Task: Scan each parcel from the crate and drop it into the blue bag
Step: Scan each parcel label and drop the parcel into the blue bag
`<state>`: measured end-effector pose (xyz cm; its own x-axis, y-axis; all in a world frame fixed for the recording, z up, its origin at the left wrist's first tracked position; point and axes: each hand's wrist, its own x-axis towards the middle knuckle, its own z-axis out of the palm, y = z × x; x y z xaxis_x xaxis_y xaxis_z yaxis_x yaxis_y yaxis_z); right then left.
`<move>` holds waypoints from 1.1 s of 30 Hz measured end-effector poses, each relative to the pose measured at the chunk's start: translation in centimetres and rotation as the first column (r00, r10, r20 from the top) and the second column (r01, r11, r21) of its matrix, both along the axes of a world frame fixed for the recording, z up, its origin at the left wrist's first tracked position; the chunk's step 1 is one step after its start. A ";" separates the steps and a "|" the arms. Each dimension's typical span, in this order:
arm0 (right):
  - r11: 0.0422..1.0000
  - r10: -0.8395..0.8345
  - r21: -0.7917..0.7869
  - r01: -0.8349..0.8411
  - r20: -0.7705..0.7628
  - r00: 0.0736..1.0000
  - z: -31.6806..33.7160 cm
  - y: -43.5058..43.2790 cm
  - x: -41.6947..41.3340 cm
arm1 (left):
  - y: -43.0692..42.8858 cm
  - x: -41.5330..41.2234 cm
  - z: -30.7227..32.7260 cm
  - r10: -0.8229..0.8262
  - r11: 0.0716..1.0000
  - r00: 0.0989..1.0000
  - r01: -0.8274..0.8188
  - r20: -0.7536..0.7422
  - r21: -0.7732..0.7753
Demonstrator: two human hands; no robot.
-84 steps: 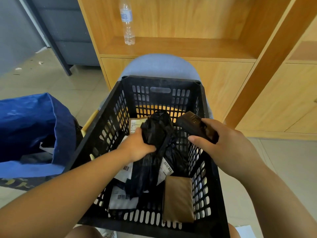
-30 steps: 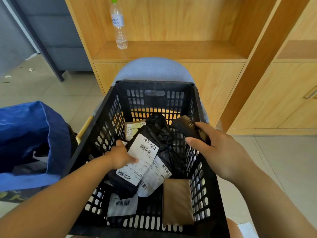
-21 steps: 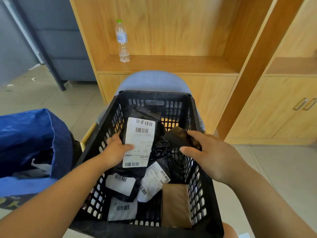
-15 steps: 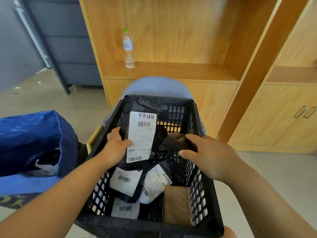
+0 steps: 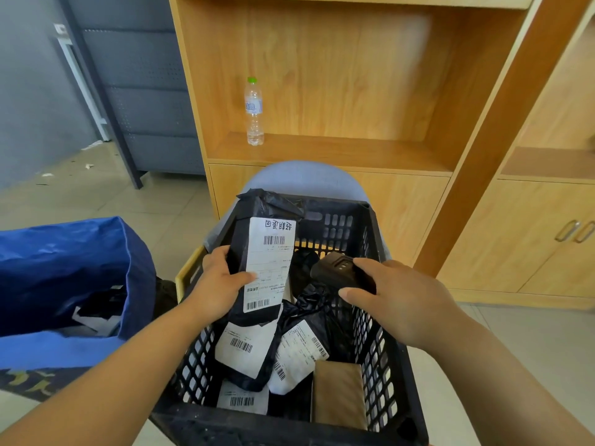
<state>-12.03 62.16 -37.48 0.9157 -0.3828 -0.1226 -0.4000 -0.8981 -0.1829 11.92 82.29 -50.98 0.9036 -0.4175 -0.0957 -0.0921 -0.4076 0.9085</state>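
My left hand grips a black parcel upright above the black crate, its white barcode label facing me. To its right, my right hand holds a black handheld scanner, its front end turned toward the label. Several more black parcels with white labels and a brown parcel lie inside the crate. The blue bag stands open at the left, with parcels inside it.
The crate sits on a grey-blue chair in front of a wooden cabinet. A clear water bottle stands on the cabinet's shelf. Cupboard doors with handles are at the right. Tiled floor lies at the left.
My left hand lifted the black parcel out of the crate and turned its label upright toward me. My right hand with the scanner moved closer to the label. The camera tilted up.
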 end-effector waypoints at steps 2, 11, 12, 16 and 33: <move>1.000 -0.009 0.001 0.009 0.006 1.000 0.0 0.1 0.1 | 0.2 -0.6 0.8 0.004 0.999 1.000 -0.004 -0.002 -0.036; 0.993 -0.016 0.116 -0.003 0.159 0.987 0.2 3.7 3.7 | 4.5 -3.9 7.1 0.277 0.917 0.959 -0.242 0.068 -0.317; 0.991 -0.001 0.129 -0.021 0.166 0.986 0.2 4.5 4.5 | 5.9 -3.5 7.3 0.330 0.893 0.942 -0.290 0.063 -0.346; 0.985 0.067 0.148 -0.092 0.169 0.983 0.2 7.7 7.8 | 12.2 -1.2 7.9 0.509 0.811 0.860 -0.466 0.033 -0.354; 0.987 0.024 0.152 -0.045 0.139 0.990 -0.4 8.9 11.3 | 14.9 4.5 7.4 0.381 0.920 0.916 -0.389 0.123 0.051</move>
